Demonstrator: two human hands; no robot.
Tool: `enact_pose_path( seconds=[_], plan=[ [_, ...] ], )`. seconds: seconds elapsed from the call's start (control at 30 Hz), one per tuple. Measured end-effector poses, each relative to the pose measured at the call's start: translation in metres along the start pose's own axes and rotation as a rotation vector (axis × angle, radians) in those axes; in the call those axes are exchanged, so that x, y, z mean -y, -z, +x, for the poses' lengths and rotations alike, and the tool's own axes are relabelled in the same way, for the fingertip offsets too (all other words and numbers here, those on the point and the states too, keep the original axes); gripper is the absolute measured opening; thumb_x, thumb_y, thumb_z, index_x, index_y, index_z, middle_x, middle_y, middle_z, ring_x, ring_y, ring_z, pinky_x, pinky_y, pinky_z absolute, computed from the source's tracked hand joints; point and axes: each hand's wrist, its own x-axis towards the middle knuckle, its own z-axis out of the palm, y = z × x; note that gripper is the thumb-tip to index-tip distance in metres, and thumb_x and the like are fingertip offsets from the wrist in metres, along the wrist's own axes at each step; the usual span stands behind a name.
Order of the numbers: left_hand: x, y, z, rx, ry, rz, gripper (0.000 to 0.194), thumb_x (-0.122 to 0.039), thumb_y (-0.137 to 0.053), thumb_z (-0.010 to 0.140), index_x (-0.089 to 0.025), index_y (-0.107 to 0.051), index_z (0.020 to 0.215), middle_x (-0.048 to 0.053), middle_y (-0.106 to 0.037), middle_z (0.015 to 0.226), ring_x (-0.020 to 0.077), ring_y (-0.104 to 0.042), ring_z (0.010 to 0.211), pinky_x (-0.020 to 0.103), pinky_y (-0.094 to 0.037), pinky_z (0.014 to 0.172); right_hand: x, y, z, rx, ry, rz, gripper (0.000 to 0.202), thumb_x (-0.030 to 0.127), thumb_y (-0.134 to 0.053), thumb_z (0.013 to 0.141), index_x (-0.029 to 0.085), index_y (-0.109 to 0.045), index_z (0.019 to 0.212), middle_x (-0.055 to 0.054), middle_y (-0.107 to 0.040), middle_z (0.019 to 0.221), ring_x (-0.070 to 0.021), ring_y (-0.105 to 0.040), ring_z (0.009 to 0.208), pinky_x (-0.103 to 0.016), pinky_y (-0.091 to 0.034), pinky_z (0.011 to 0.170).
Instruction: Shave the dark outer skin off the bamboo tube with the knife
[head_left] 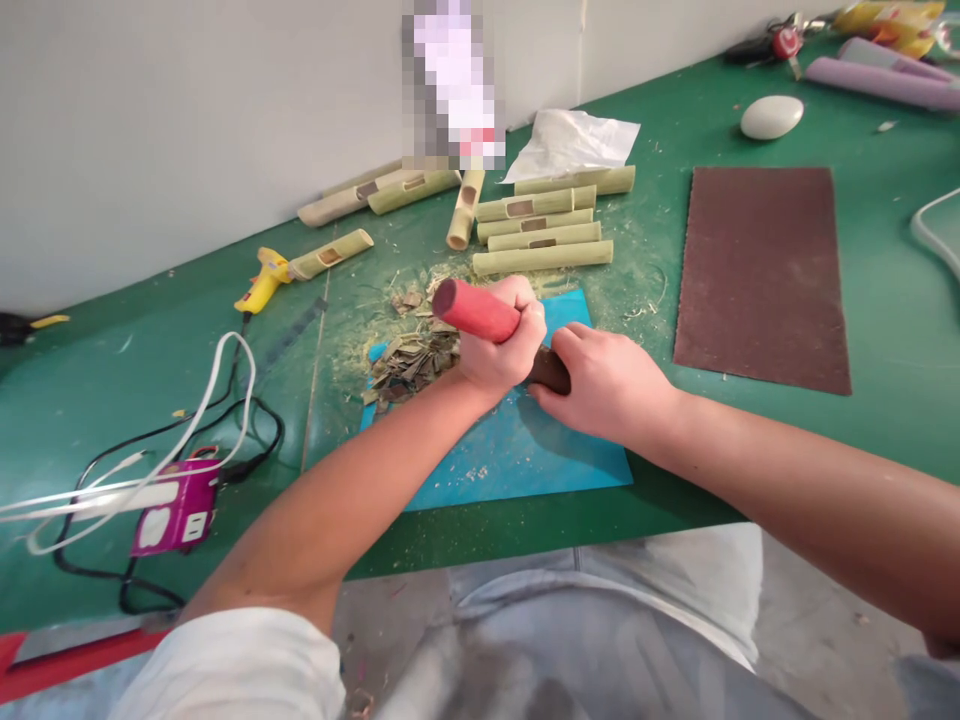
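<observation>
A red-handled tool (475,310), its handle smooth and cylindrical, is held in a closed grip by the left hand (501,345) above the blue mat (517,450). A dark brown piece (550,370), mostly hidden, is clasped by the right hand (607,385) just beside the left; its shape cannot be told. Both are located at the middle of the green desk (885,330). A heap of flat, brownish shavings (411,355) is seen on the mat's far left corner, with pale sawdust scattered around. Beyond it, roughly nine pale green bamboo tubes (541,257) are counted, several with rectangular notches. One coarse brown sandpaper sheet (761,275), one yellow glue gun (262,280), one white oval stone (771,116) and one purple power strip (176,512) are also laid out.
</observation>
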Motion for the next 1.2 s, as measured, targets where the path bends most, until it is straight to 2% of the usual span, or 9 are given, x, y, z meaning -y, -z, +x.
enact_pose_path(
  seconds=[0.1, 0.2, 0.4, 0.73, 0.87, 0.97, 1.07, 1.2],
  plan=[
    [0.001, -0.003, -0.001, -0.061, 0.038, -0.087, 0.038, -0.031, -0.058, 0.095, -0.021, -0.041, 0.062, -0.005, -0.043, 0.055, 0.0092, -0.043, 0.047, 0.025, -0.039, 0.048, 0.000, 0.001, -0.001, 0.009, -0.010, 0.001, 0.021, 0.037, -0.063, 0.088, 0.016, -0.063, 0.088, -0.008, -0.068, 0.087, -0.0188, -0.059, 0.070, -0.030, -0.029, 0.060],
    [-0.002, -0.003, 0.000, -0.091, 0.047, -0.120, 0.040, -0.036, -0.056, 0.099, -0.020, -0.044, 0.064, -0.004, -0.045, 0.056, 0.0091, -0.045, 0.048, 0.025, -0.041, 0.049, 0.001, 0.001, -0.002, 0.011, -0.006, 0.001, 0.022, 0.038, -0.064, 0.087, 0.016, -0.063, 0.089, -0.009, -0.068, 0.088, -0.0193, -0.059, 0.072, -0.030, -0.029, 0.061],
    [-0.004, 0.002, 0.000, 0.012, 0.055, -0.065, 0.040, -0.044, -0.062, 0.098, -0.019, -0.054, 0.068, -0.002, -0.056, 0.062, 0.0101, -0.053, 0.054, 0.026, -0.045, 0.055, 0.002, -0.001, -0.003, 0.005, -0.001, 0.004, 0.023, 0.038, -0.064, 0.088, 0.016, -0.062, 0.092, -0.009, -0.068, 0.090, -0.0203, -0.060, 0.075, -0.030, -0.029, 0.061],
    [-0.003, 0.007, 0.001, 0.069, 0.020, -0.007, 0.036, -0.037, -0.061, 0.097, -0.019, -0.054, 0.067, -0.002, -0.055, 0.063, 0.0110, -0.053, 0.057, 0.027, -0.045, 0.057, 0.005, 0.001, -0.006, 0.004, -0.013, -0.060, 0.026, 0.041, -0.063, 0.090, 0.015, -0.063, 0.097, -0.011, -0.068, 0.092, -0.0247, -0.065, 0.080, -0.031, -0.026, 0.059],
    [-0.001, 0.002, -0.002, 0.018, 0.022, -0.023, 0.037, -0.032, -0.066, 0.090, -0.020, -0.046, 0.062, -0.004, -0.047, 0.058, 0.0098, -0.046, 0.052, 0.027, -0.039, 0.052, 0.006, 0.004, -0.005, 0.033, -0.025, -0.068, 0.025, 0.039, -0.060, 0.093, 0.015, -0.063, 0.096, -0.012, -0.069, 0.092, -0.0254, -0.066, 0.079, -0.032, -0.026, 0.059],
    [0.000, 0.000, -0.004, -0.047, 0.041, -0.057, 0.039, -0.035, -0.066, 0.090, -0.020, -0.043, 0.063, -0.005, -0.043, 0.056, 0.0090, -0.043, 0.049, 0.026, -0.038, 0.048, 0.006, 0.007, -0.004, 0.055, -0.027, -0.052, 0.024, 0.039, -0.061, 0.093, 0.015, -0.064, 0.095, -0.012, -0.069, 0.092, -0.0250, -0.066, 0.079, -0.032, -0.027, 0.059],
    [-0.001, 0.001, -0.003, -0.072, 0.062, -0.085, 0.041, -0.040, -0.059, 0.097, -0.021, -0.044, 0.064, -0.005, -0.047, 0.057, 0.0089, -0.047, 0.050, 0.025, -0.042, 0.051, 0.006, 0.006, -0.003, 0.054, -0.017, -0.051, 0.026, 0.040, -0.062, 0.092, 0.014, -0.064, 0.097, -0.012, -0.069, 0.093, -0.0245, -0.065, 0.079, -0.032, -0.027, 0.059],
    [-0.004, 0.001, 0.001, -0.035, 0.081, -0.073, 0.042, -0.046, -0.062, 0.098, -0.020, -0.052, 0.067, -0.004, -0.053, 0.059, 0.0098, -0.052, 0.054, 0.025, -0.047, 0.056, 0.006, 0.004, -0.004, 0.044, -0.013, -0.048, 0.026, 0.040, -0.062, 0.092, 0.014, -0.063, 0.097, -0.012, -0.069, 0.092, -0.0240, -0.064, 0.079, -0.032, -0.027, 0.060]
  ],
)
